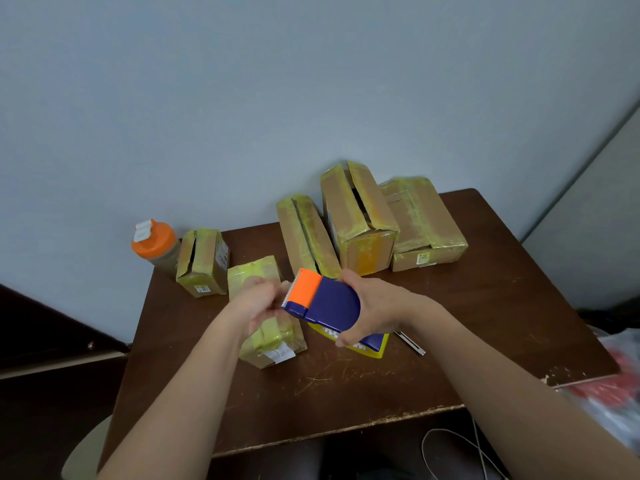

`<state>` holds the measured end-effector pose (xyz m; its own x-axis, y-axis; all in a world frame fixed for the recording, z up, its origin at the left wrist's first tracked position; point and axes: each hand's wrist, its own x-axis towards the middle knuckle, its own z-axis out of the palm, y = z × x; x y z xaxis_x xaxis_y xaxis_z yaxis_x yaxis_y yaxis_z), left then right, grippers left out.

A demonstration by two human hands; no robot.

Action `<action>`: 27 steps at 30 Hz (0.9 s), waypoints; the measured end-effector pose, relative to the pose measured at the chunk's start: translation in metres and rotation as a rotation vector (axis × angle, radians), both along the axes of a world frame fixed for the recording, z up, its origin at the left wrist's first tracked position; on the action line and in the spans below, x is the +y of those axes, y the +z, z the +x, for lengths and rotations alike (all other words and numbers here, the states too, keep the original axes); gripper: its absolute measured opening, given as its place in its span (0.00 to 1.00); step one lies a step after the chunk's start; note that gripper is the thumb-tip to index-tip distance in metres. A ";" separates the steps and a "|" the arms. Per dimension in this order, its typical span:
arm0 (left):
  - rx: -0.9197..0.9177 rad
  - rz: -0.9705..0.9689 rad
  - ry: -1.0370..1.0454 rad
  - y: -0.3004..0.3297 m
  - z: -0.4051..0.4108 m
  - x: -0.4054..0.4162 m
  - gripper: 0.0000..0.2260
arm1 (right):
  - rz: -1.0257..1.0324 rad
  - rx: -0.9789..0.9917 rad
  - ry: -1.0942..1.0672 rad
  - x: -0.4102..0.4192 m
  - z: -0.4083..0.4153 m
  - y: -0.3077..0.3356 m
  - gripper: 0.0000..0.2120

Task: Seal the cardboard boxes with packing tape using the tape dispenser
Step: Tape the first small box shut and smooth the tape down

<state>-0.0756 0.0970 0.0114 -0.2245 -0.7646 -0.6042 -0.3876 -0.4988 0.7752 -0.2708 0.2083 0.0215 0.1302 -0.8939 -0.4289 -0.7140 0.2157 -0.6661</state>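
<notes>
My right hand (372, 306) grips a blue tape dispenser (329, 303) with an orange toothed head, held above the table. My left hand (258, 303) is at the dispenser's toothed edge with fingers pinched; whether tape is between them I cannot tell. Under my left hand lies a small cardboard box (270, 327) wrapped in yellowish tape. Several more taped cardboard boxes stand behind: a small one (202, 263) at the left, a long one (306, 233) with an open seam, a tall one (358, 218) with a gaping top, and a flat one (424, 223) at the right.
The brown table (346, 393) has a chipped front edge. An orange-lidded bottle (156, 245) stands at the back left. A yellow and blue package (369, 346) lies under the dispenser, a slim metal object (412, 342) beside it. Red-tinted plastic bags (616, 386) sit at the right.
</notes>
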 end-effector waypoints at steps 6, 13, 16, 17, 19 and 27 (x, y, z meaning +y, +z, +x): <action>-0.092 -0.229 0.128 0.019 0.030 -0.027 0.06 | 0.014 0.083 0.015 0.010 -0.016 -0.005 0.35; -0.032 -0.231 0.176 0.008 0.043 -0.017 0.06 | -0.076 0.203 0.062 0.008 -0.009 -0.010 0.37; -0.038 -0.270 0.170 0.003 0.047 -0.011 0.06 | -0.105 0.289 0.089 0.007 -0.008 -0.009 0.35; -0.045 -0.289 0.173 0.001 0.048 -0.009 0.07 | -0.104 0.306 0.095 0.006 -0.007 -0.009 0.36; -0.054 -0.326 0.181 -0.004 0.050 -0.006 0.07 | -0.097 0.324 0.104 0.005 -0.007 -0.010 0.36; -0.081 -0.430 0.099 -0.001 0.038 0.005 0.08 | 0.004 0.374 0.153 0.009 -0.007 -0.032 0.38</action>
